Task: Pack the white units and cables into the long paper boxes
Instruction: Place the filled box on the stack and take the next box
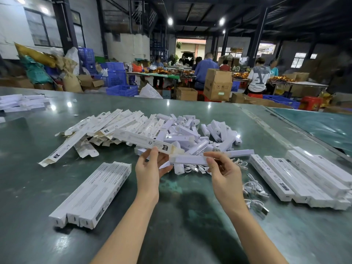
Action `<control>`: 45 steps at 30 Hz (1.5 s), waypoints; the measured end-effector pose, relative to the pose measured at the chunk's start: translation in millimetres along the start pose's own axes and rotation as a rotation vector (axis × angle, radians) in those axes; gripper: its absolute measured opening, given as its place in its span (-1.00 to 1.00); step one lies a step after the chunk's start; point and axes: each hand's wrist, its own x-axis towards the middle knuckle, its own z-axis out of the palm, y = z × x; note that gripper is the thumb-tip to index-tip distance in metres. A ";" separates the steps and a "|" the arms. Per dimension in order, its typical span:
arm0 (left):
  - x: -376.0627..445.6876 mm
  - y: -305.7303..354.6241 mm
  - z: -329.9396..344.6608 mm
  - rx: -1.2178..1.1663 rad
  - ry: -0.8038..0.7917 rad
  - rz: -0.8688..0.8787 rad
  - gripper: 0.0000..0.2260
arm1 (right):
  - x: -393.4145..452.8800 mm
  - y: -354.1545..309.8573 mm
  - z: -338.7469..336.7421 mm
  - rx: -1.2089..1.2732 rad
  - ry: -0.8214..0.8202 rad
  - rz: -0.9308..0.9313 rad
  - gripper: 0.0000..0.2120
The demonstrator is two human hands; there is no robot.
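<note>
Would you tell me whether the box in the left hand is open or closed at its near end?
Open: the box in the left hand shows a loose flap at that end.

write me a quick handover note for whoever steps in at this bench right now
Left hand holds an open paper box; right hand pinches a white unit at its mouth, not yet inside.
Done: closed boxes stacked near left and right.
Left: pile of white units, flat boxes, loose cables on the table.
</note>
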 end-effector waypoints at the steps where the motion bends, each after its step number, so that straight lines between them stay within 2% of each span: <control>1: 0.5 -0.1 -0.7 0.004 -0.008 -0.002 -0.75 | -0.4 0.5 0.0 0.000 -0.005 0.001 -0.84; 4: 1.2 0.3 -2.6 0.059 -0.046 0.010 -0.70 | 0.3 0.8 0.0 0.046 0.033 0.023 -0.84; 10: -0.3 -1.2 -2.3 0.119 -0.089 0.037 -0.75 | 7.6 0.1 -8.0 0.071 0.155 0.001 -0.82; 18: -4.6 3.4 2.0 -0.038 -0.124 -0.079 -0.82 | 3.1 -6.2 -5.1 0.074 0.124 -0.007 -0.89; 24: -17.7 -0.9 13.5 -0.028 -0.292 -0.176 -0.68 | -6.2 -14.5 8.8 0.137 0.127 -0.001 -0.82; 30: -19.1 0.4 13.1 -0.073 -0.315 -0.203 -0.58 | -7.4 -17.0 10.7 0.004 0.136 -0.053 -0.96; 32: -19.5 1.1 12.3 -0.074 -0.319 -0.201 -0.58 | -8.3 -18.8 9.5 -0.018 0.116 -0.038 -0.84; 37: -22.7 -1.5 14.2 0.006 -0.400 -0.212 -0.64 | -11.3 -15.7 11.3 -0.152 -0.079 -0.035 -0.68; 40: -24.2 -3.6 14.9 0.047 -0.454 -0.221 -0.81 | -11.5 -8.9 12.2 -0.222 -0.148 0.010 -0.48; 42: -24.3 -5.9 14.7 0.055 -0.480 -0.224 -0.93 | -12.0 -6.5 11.9 -0.269 -0.185 -0.002 -0.47; 43: -24.3 -6.5 14.6 0.052 -0.489 -0.224 -0.94 | -12.1 -6.6 11.8 -0.288 -0.200 -0.012 -0.48; 45: -24.4 -6.8 14.7 0.042 -0.502 -0.227 -0.83 | -11.7 -7.8 11.8 -0.330 -0.230 -0.036 -0.45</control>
